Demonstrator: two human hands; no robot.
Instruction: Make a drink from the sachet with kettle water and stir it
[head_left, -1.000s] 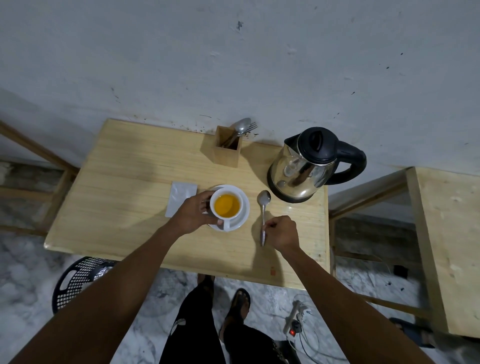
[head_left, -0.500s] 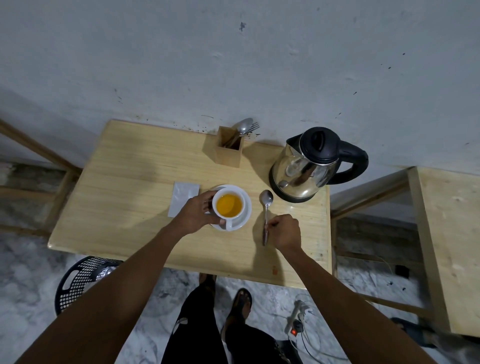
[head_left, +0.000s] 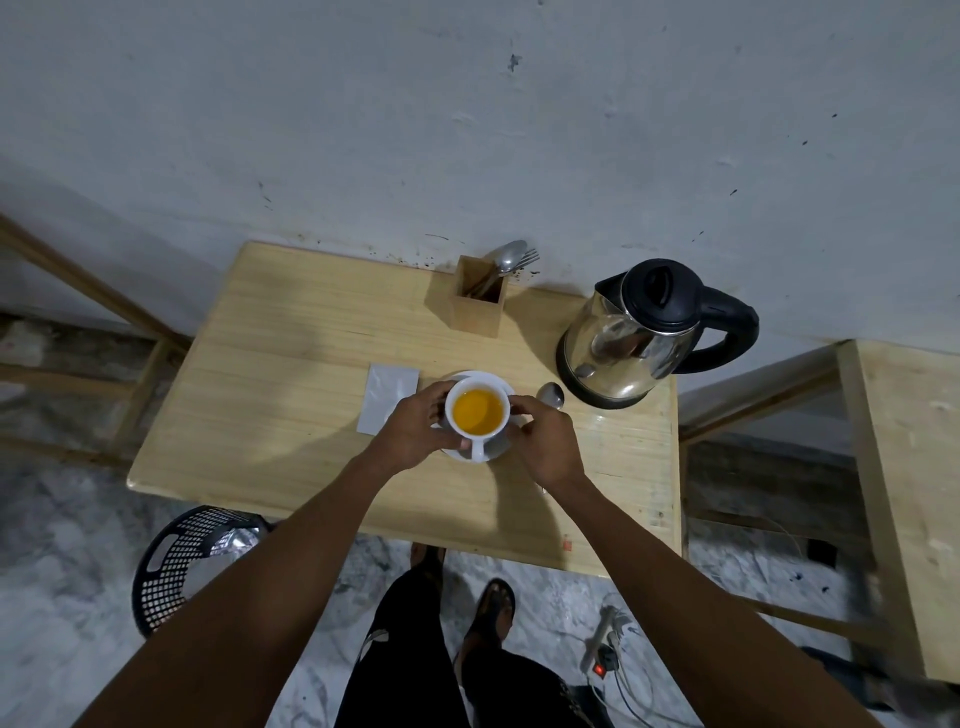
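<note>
Moved: right hand (head_left: 545, 441) has left the steel spoon (head_left: 551, 395) and joins left hand (head_left: 410, 431). Both curl fingers round the white ceramic cup of orange drink (head_left: 479, 449) on its white saucer (head_left: 470, 375), mid-table. Full, probably hot, fragile: grip walls or handle, keep level.

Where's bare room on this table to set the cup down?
The widest bare patch of the table is left of the sachet, out to its edge. Another lies front-right, before the kettle. Crowded around saucer, spoon and cutlery holder.
</note>
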